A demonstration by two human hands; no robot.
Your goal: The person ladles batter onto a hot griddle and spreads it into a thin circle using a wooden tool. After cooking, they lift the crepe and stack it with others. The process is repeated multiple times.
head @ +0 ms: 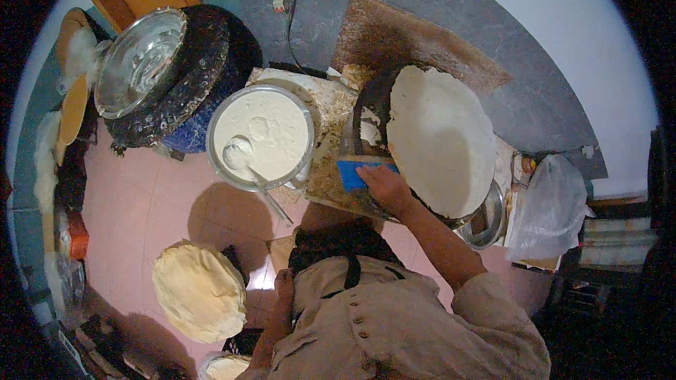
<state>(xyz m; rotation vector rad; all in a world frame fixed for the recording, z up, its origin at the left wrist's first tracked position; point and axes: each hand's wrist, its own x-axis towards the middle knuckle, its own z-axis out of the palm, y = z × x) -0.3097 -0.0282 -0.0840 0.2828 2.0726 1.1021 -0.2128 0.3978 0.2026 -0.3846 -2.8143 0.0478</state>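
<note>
My right hand [387, 186] is closed on a blue scraper [353, 174], held low at the left side of a round griddle. A large thin round pancake [443, 142] lies just right of the hand and covers most of the griddle. White scraps of batter [369, 126] stick at the dark left part of the griddle. My left hand [284, 281] hangs by my left hip; its fingers are partly hidden, and whether it holds anything is not visible. Between the griddle and a big drum, a metal basin [211, 155] holds pale batter, with a metal ladle [272, 204] resting in it.
A stack of thin pancakes [200, 293] stands low at the left. At the upper left, a metal bowl [140, 63] sits tilted on a dark drum [211, 63]. Right of the griddle are another metal basin [496, 216] and a clear plastic bag [552, 211]. A cable [290, 26] hangs on the wall.
</note>
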